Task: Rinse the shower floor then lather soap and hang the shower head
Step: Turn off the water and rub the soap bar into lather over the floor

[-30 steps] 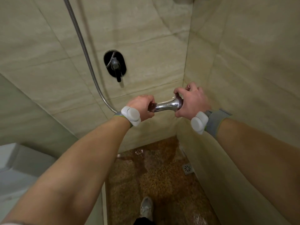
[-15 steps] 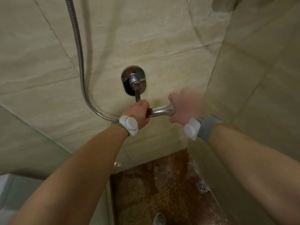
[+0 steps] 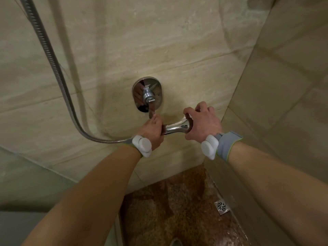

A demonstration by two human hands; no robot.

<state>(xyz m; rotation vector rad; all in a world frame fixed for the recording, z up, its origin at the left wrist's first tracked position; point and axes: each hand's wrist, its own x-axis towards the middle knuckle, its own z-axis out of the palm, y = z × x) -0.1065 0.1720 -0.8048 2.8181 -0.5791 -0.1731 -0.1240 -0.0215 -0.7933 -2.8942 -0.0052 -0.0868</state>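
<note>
Both forearms (image 3: pixel 99 189) bare; behind the left hand (image 3: pixel 152 129) and right hand (image 3: pixel 204 124), white rounded pods (image 3: pixel 142 146) ride grey, green-edged wristbands (image 3: pixel 228 145).

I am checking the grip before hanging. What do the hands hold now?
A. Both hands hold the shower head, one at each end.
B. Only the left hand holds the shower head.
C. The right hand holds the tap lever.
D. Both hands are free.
A: the left hand grips the end by the hose, and the right hand grips the other end of the shower head.
</note>
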